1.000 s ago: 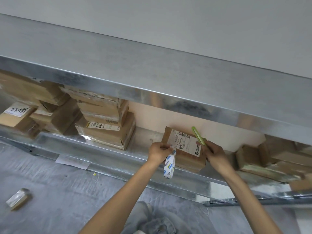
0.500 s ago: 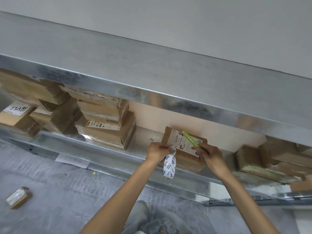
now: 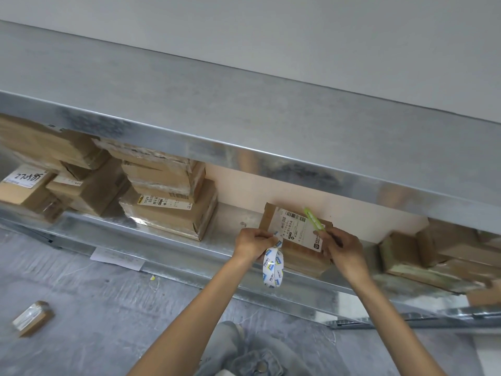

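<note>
A small cardboard box (image 3: pixel 273 217) with a white shipping label (image 3: pixel 298 230) lies on the lower metal shelf (image 3: pixel 173 248). My left hand (image 3: pixel 253 241) rests at the box's left edge and pinches the end of a white tape roll (image 3: pixel 272 270) with blue and yellow print, which hangs below the fingers. My right hand (image 3: pixel 343 248) is at the box's right side and grips a light green pen-like tool (image 3: pixel 314 219) that lies slanted across the label's upper right corner.
Stacks of cardboard boxes (image 3: pixel 168 196) fill the shelf to the left, and more boxes (image 3: pixel 439 253) sit to the right. An upper metal shelf (image 3: pixel 244 109) overhangs. On the grey floor lie a small taped box (image 3: pixel 32 318) and a paper sheet (image 3: pixel 116 257).
The green tool swung down from beside the box onto the label, then shifted slightly right. My left hand and the tape roll stayed almost still.
</note>
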Available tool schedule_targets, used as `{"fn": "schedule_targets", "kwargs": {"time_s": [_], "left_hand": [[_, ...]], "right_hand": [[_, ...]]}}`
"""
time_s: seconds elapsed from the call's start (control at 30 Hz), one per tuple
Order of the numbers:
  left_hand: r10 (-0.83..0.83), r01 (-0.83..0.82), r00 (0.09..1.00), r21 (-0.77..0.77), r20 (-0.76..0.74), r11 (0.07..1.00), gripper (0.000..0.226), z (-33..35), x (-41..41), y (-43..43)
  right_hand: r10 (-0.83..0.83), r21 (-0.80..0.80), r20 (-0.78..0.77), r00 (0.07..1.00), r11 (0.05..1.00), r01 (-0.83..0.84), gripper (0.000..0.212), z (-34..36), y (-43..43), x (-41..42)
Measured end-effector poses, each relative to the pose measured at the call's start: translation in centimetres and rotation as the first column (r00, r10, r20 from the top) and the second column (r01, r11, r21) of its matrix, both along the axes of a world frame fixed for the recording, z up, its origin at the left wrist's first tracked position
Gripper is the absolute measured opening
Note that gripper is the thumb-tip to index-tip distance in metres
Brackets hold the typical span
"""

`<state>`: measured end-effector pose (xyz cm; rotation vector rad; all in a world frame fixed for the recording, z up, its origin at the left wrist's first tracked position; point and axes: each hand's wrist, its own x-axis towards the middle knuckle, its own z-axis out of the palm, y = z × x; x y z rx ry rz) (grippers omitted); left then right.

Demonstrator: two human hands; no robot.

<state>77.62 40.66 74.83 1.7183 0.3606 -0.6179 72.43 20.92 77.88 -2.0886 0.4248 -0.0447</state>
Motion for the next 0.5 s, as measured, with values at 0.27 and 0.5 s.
{"fn": "schedule_targets", "kwargs": {"time_s": [0.27,0.5], "left_hand": [[-0.011,0.005,0.998,-0.094,-0.067,0.996,0.007,0.4,0.1,0.2],[-0.021,0.004,0.992,-0.14,-0.122,0.99,0.006,0.8,0.3,0.4]], "right_hand": [[0.066,0.525,0.063,0.996,0.846,-0.089,0.043,2.1,1.4,0.5],[-0.022,0.731,0.151,0.988,0.676,-0.096,0.041,1.5,2.3,1.1]]}}
